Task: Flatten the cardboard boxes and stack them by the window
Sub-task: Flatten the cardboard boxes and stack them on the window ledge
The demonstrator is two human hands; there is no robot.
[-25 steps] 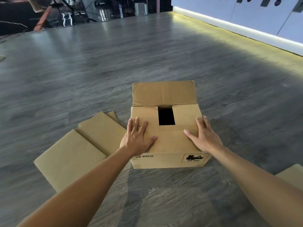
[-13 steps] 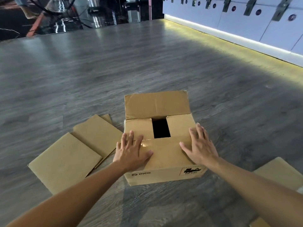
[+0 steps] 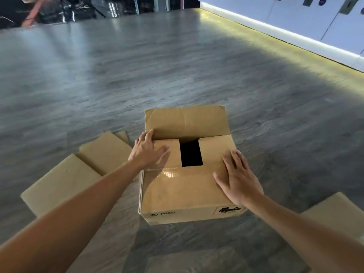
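Grey floor (image 3: pixel 177 66) lies open beyond the box (image 3: pixel 183 190); left hand (image 3: pixel 146 151) and right hand (image 3: pixel 239 180) rest spread on it.

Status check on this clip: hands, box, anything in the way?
Left hand and right hand flat on box. Box upright, far flap raised. Flattened cardboard lies left; nothing blocking.

Near side of cardboard box (image 3: pixel 185 196), lower centre of frame: small ring logo, then word "PICO" (image 3: pixel 167 213) in dark print. Same side, right end: label (image 3: pixel 229 210) with black pictogram and line of small text, blurred, not readable. Round dark signs (image 3: pixel 322 1) on white panels, upper right: too small to read.
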